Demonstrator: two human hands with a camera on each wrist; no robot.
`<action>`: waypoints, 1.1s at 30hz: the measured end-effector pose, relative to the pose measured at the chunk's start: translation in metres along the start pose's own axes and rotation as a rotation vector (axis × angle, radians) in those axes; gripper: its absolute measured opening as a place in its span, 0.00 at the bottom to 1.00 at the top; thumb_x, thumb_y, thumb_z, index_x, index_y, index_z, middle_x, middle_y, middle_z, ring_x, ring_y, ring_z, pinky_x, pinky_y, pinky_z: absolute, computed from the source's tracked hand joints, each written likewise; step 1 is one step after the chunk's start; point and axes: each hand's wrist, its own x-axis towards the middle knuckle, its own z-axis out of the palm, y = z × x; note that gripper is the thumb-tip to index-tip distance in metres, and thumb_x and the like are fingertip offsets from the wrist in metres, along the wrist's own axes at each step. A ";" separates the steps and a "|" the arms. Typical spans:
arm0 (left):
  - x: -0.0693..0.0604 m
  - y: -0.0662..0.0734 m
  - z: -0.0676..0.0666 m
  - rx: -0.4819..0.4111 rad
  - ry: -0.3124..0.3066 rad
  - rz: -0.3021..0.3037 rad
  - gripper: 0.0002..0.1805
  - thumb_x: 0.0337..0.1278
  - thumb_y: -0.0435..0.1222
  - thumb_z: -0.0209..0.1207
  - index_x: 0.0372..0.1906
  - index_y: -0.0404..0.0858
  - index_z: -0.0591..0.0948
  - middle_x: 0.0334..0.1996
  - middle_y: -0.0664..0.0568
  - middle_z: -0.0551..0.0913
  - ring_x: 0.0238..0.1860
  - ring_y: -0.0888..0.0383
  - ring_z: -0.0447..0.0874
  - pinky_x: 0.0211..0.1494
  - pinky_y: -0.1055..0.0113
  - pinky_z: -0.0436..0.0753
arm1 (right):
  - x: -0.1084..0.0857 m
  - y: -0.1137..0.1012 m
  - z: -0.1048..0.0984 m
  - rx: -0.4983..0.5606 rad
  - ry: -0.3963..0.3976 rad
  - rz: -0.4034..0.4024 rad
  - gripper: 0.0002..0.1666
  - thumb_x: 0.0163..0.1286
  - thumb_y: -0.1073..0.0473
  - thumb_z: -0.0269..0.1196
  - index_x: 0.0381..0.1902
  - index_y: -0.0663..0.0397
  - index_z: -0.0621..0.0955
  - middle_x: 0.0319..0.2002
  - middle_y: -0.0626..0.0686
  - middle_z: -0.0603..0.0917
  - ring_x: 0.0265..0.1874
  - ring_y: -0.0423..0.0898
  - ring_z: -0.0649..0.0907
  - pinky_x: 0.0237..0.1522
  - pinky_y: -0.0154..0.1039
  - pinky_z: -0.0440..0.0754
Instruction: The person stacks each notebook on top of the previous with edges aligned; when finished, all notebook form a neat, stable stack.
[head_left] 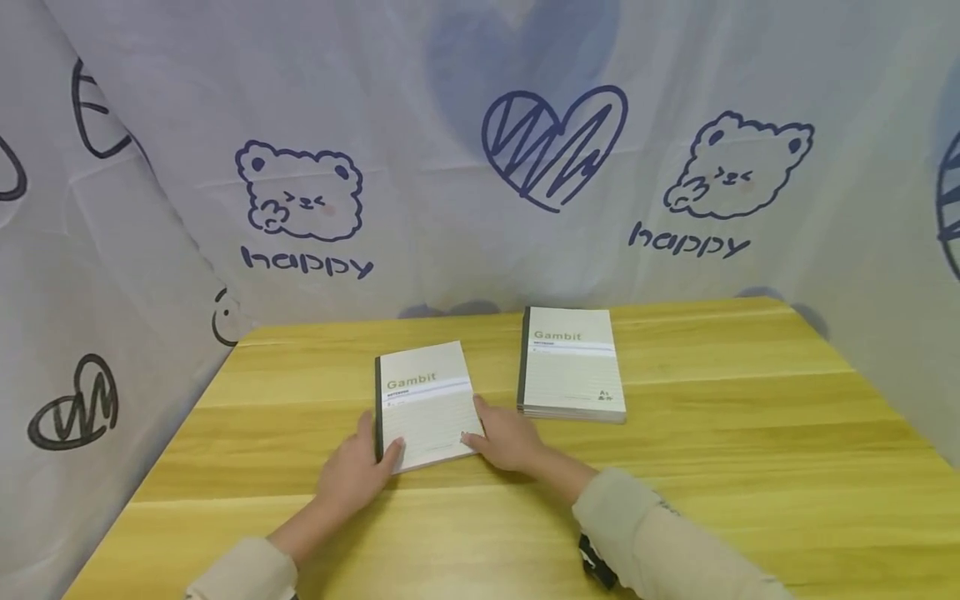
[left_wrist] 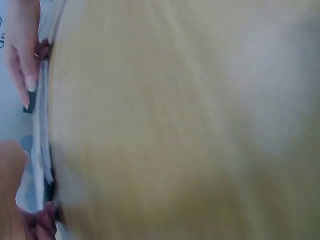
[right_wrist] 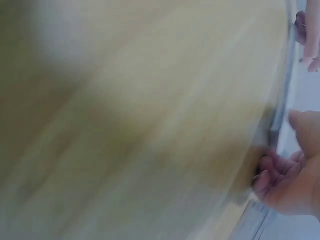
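A white Gambit notebook (head_left: 427,417) with a dark spine is held between both hands, slightly slanted, over the left-middle of the table. My left hand (head_left: 354,471) grips its lower left side, thumb on the cover. On the opposite edge, my right hand (head_left: 510,437) pinches the lower right side with its thumb on top. Both wrist views show the notebook almost edge-on, with fingers (right_wrist: 275,170) of the right hand curled at its edge. Whether more than one notebook is between the hands, I cannot tell.
To the right lies a neat stack of matching notebooks (head_left: 572,367), close to the right hand. The wood-grain table (head_left: 712,467) ends at a printed cloth (head_left: 450,225) behind and at the sides. A black device (head_left: 596,562) sits under the right sleeve.
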 end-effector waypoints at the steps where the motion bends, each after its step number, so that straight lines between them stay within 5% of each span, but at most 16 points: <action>1: 0.001 0.002 0.000 0.020 -0.001 -0.010 0.37 0.59 0.49 0.53 0.63 0.26 0.60 0.34 0.31 0.81 0.26 0.47 0.80 0.21 0.58 0.73 | 0.001 -0.002 0.000 -0.041 -0.026 0.007 0.39 0.67 0.48 0.56 0.67 0.66 0.61 0.50 0.62 0.81 0.44 0.54 0.83 0.34 0.44 0.80; 6: 0.009 0.011 0.002 0.108 -0.013 -0.048 0.38 0.59 0.51 0.52 0.61 0.23 0.61 0.24 0.36 0.79 0.19 0.53 0.73 0.17 0.63 0.70 | 0.005 -0.008 0.001 -0.143 -0.098 0.031 0.40 0.67 0.46 0.56 0.68 0.64 0.59 0.52 0.59 0.81 0.47 0.51 0.82 0.38 0.42 0.81; 11: 0.009 0.016 0.003 0.150 0.020 0.005 0.35 0.58 0.49 0.54 0.57 0.22 0.67 0.20 0.38 0.79 0.17 0.53 0.73 0.15 0.63 0.70 | 0.005 -0.014 0.000 -0.189 -0.139 0.003 0.38 0.69 0.47 0.54 0.68 0.64 0.61 0.51 0.60 0.80 0.49 0.52 0.81 0.43 0.44 0.80; 17: 0.006 0.014 0.004 0.091 0.081 0.028 0.26 0.56 0.46 0.57 0.47 0.26 0.72 0.15 0.43 0.75 0.15 0.55 0.69 0.15 0.65 0.67 | 0.004 -0.018 -0.001 -0.194 -0.142 0.015 0.36 0.68 0.47 0.54 0.67 0.62 0.63 0.51 0.61 0.80 0.50 0.53 0.80 0.45 0.44 0.79; 22: 0.005 0.004 0.003 -0.149 0.103 -0.042 0.28 0.54 0.40 0.60 0.56 0.26 0.72 0.16 0.45 0.77 0.14 0.60 0.66 0.15 0.70 0.63 | 0.003 -0.014 -0.001 -0.136 -0.119 0.015 0.35 0.68 0.48 0.55 0.66 0.61 0.64 0.54 0.62 0.78 0.52 0.55 0.78 0.47 0.47 0.78; 28: 0.005 -0.004 0.003 -0.698 0.025 -0.161 0.28 0.56 0.36 0.60 0.62 0.32 0.69 0.18 0.47 0.83 0.15 0.62 0.78 0.19 0.73 0.77 | 0.000 -0.001 -0.004 0.102 -0.079 0.002 0.32 0.68 0.52 0.55 0.65 0.65 0.66 0.60 0.63 0.73 0.59 0.59 0.74 0.56 0.52 0.73; 33: 0.003 -0.003 0.004 -0.904 -0.001 -0.236 0.28 0.57 0.33 0.59 0.63 0.33 0.68 0.25 0.47 0.86 0.23 0.61 0.83 0.30 0.70 0.83 | -0.001 0.008 -0.007 0.335 -0.029 0.002 0.28 0.68 0.59 0.54 0.62 0.70 0.68 0.31 0.58 0.78 0.29 0.49 0.76 0.34 0.36 0.74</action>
